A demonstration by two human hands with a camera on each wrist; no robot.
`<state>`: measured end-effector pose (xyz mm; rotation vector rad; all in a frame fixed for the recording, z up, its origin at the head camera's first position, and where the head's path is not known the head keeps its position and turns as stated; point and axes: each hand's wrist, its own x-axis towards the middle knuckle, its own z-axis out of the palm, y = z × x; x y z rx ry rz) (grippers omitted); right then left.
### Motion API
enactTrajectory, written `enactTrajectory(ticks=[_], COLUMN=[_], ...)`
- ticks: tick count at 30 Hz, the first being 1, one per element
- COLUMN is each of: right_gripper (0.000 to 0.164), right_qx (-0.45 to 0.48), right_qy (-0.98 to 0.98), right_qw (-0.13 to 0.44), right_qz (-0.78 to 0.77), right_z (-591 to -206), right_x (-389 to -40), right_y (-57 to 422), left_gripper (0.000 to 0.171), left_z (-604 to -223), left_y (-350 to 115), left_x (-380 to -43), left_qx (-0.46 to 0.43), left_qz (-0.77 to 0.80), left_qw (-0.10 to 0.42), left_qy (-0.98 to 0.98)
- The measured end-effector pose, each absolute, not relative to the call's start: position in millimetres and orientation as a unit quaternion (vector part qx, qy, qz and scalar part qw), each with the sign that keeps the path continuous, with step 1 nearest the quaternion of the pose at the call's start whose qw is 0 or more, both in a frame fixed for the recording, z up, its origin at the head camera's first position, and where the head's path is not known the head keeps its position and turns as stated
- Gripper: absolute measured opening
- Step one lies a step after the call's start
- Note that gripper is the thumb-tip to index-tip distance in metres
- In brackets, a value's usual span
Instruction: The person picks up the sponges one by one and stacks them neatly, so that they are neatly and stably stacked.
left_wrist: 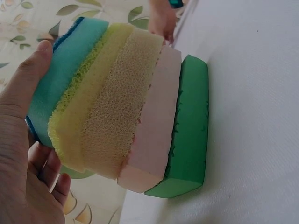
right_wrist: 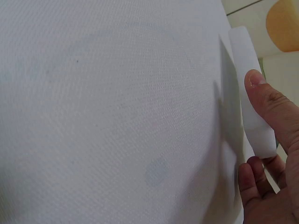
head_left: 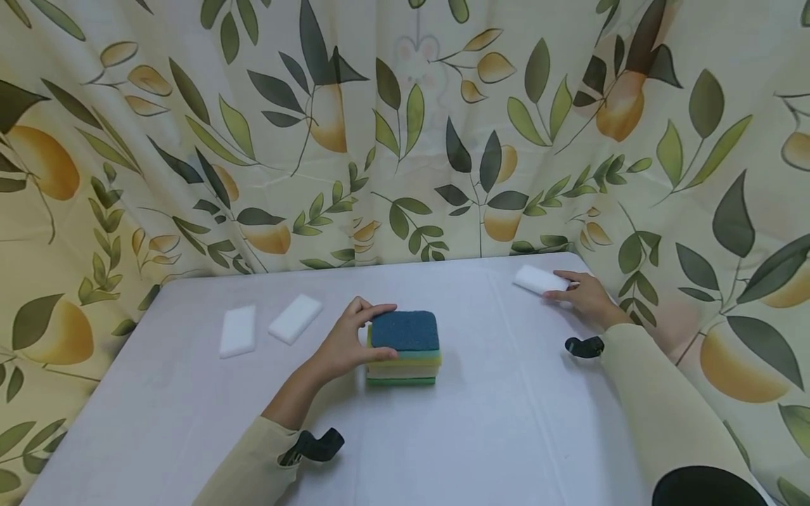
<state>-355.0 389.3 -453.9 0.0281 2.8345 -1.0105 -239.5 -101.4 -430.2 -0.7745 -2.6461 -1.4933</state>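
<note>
In the head view a stack of sponges stands mid-table, topped by a teal sponge with a dark blue scouring face. My left hand grips that top sponge, thumb on the near side and fingers at the far side. Beneath it, the left wrist view shows a yellow sponge, a tan sponge, a pale pink sponge and a green sponge at the bottom. Toward the far right, my right hand pinches a white sponge between thumb and fingers; a shadow lies beside it on the cloth.
Two white sponges lie flat left of the stack, one upright-set and one slanted. A white cloth covers the table. Behind it hangs a leaf-and-fruit patterned curtain, close to the right hand.
</note>
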Motion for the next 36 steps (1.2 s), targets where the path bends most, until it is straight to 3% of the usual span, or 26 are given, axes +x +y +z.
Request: enactTrajectory(ticks=[11,36], right_gripper=[0.094,0.087], right_qx=[0.032,-0.021], right_qy=[0.923,0.928], right_qw=[0.09,0.059], right_qz=[-0.373,-0.366], right_z=[-449,-430], right_x=[-363,-357], right_y=[375,341], left_gripper=[0.075,0.074], left_z=[-429,-429], left_y=[-102,-102], left_x=[-238,-239], left_qx=[-0.255,-0.251], left_qz=[-0.486,-0.48], left_qw=[0.001,0.0], left_qy=[-0.836,-0.84])
